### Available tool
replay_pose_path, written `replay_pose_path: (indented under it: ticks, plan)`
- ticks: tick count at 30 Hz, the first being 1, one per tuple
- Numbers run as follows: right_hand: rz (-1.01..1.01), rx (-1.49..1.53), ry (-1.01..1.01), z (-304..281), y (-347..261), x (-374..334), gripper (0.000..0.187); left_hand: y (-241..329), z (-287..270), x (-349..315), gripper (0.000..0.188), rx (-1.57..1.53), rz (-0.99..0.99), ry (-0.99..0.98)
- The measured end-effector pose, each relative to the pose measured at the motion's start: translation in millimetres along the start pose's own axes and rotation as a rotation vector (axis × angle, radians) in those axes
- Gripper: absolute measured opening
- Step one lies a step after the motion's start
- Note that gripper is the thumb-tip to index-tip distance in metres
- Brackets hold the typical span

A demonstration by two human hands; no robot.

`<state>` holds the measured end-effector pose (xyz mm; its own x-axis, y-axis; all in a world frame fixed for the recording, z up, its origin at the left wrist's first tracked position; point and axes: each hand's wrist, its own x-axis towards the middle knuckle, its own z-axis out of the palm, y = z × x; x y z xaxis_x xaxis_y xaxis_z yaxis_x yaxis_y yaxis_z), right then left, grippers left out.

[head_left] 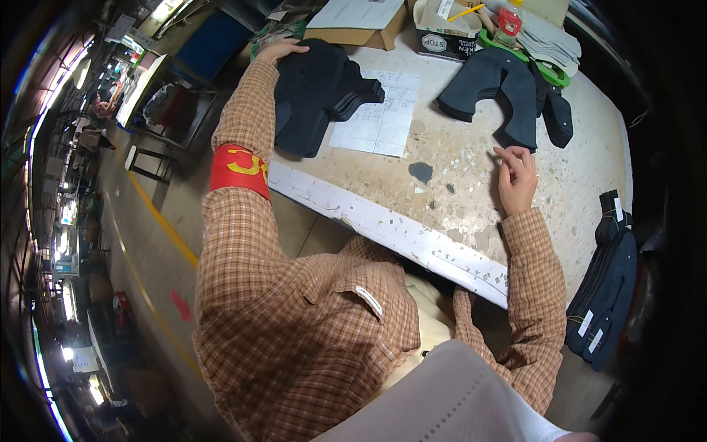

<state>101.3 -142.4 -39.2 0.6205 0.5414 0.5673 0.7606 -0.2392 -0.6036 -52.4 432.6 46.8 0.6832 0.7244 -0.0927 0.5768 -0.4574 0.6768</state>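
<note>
At the table's far left, my left hand (280,50) lies with outstretched fingers against the top edge of a stack of dark navy cut pieces (313,81). These pieces are flat and curved, and their layered edges show on the right side. A sheet of paper with writing (379,110) lies partly under them. My right hand (518,180) is over the table on the right, its fingers loosely bent and apart, with nothing visible in them. Just beyond its fingertips is a U-shaped dark stack (493,81). Smaller dark pieces (557,118) lie beside that stack.
Bundled dark pieces with white tags (607,287) are at the table's right edge. At the back are a cardboard box (368,37), a black-and-white box (445,40), a bottle (508,26) and a green tray (552,74). A dark scrap (420,172) lies mid-table.
</note>
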Motion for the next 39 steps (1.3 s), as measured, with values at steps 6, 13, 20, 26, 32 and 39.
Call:
replay_pose_path:
  ticks: [6, 13, 20, 26, 32, 39]
  plan:
    - [-0.1, -0.045, -0.023, 0, -3, 1, 0.022, 2, 15, 12, 0.06, -0.112, -0.296, 0.023]
    - [-0.111, -0.05, -0.058, 1, -2, 2, 0.03, 7, 23, 17, 0.058, -0.205, -0.303, 0.168]
    - [-0.094, -0.067, -0.048, 1, -1, 0, 0.027, -17, 12, -1, 0.053, -0.399, -0.156, -0.019]
    - [-0.103, -0.043, -0.069, 1, -2, 2, 0.021, -68, -45, -84, 0.039, -0.121, -0.204, -0.14]
    - [-0.094, -0.034, -0.103, 1, -4, 2, 0.021, -92, -48, -129, 0.029, -0.175, 0.007, -0.015]
    - [-0.038, -0.031, -0.064, 1, -2, 0, 0.02, -85, -38, -114, 0.031, -0.027, 0.084, 0.045]
